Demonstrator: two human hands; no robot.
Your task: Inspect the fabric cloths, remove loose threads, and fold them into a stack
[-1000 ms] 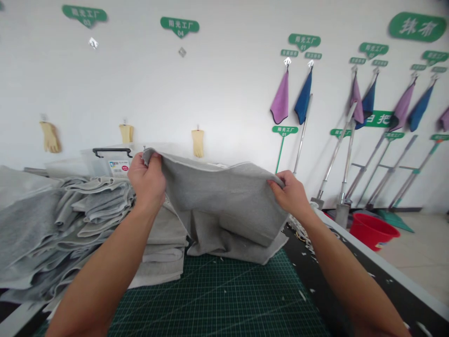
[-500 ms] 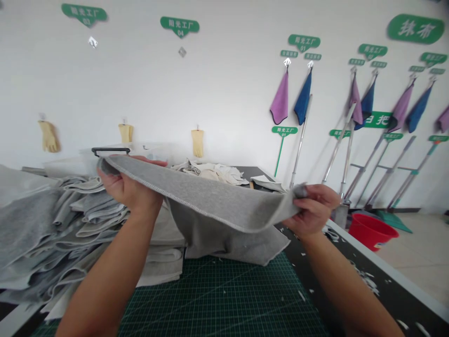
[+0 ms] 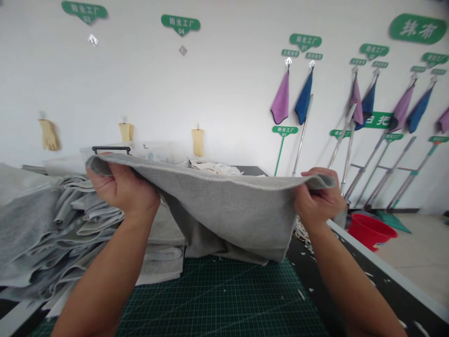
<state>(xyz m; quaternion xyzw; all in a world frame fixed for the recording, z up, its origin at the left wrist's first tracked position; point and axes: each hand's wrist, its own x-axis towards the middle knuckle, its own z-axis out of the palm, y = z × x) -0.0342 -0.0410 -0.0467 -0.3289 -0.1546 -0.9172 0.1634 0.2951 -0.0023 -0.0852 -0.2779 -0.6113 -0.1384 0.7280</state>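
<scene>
A grey fabric piece [image 3: 238, 210] with a stitched edge is stretched between my two hands above the table. My left hand [image 3: 122, 187] is closed around its left end, with the fingers partly under the cloth. At the other end my right hand [image 3: 317, 199] pinches the top corner, thumb on the near side. The cloth hangs down in front of me, its lower part reaching the green cutting mat [image 3: 224, 299]. To the left, near my left forearm, lies a tall pile of folded grey fabric pieces [image 3: 84, 224].
White fabric scraps [image 3: 217, 168] lie behind the cloth. Trimmings [image 3: 304, 234] are scattered along the dark table's right side. A red bucket [image 3: 372, 230] and mops [image 3: 301, 140] stand on the right. Yellow gloves [image 3: 198, 142] and purple and blue cloths [image 3: 280, 100] hang on the wall.
The cloth's right end has been raised and pulled tauter, so its face now hangs toward me. My right hand has moved slightly up and right, my left hand slightly left.
</scene>
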